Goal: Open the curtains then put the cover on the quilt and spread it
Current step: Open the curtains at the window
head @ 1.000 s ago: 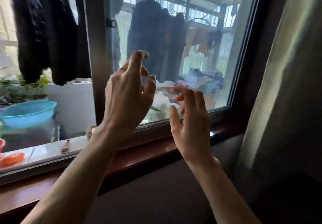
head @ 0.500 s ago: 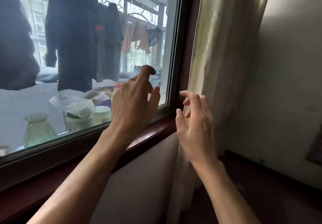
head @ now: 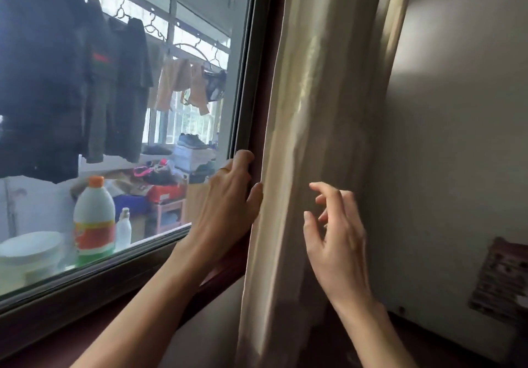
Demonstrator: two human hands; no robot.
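Observation:
A beige curtain (head: 314,139) hangs bunched in folds at the right side of the window (head: 143,110), against the dark frame. My left hand (head: 225,204) is at the curtain's left edge. Its fingers lie on the window frame and its thumb touches the fabric edge. My right hand (head: 337,241) hovers in front of the curtain's right folds, fingers spread and loosely bent, holding nothing. No quilt or cover is in view.
A dark wooden sill (head: 85,310) runs below the glass. Behind the glass hang dark clothes (head: 57,81), and a white bottle with an orange cap (head: 94,219) stands there. A grey wall (head: 457,139) is to the right, with a worn patch (head: 503,282) low down.
The view has swung right from the window's middle to the bunched curtain. Both hands travelled right with it; my left hand now touches the curtain edge and my right is in front of the folds.

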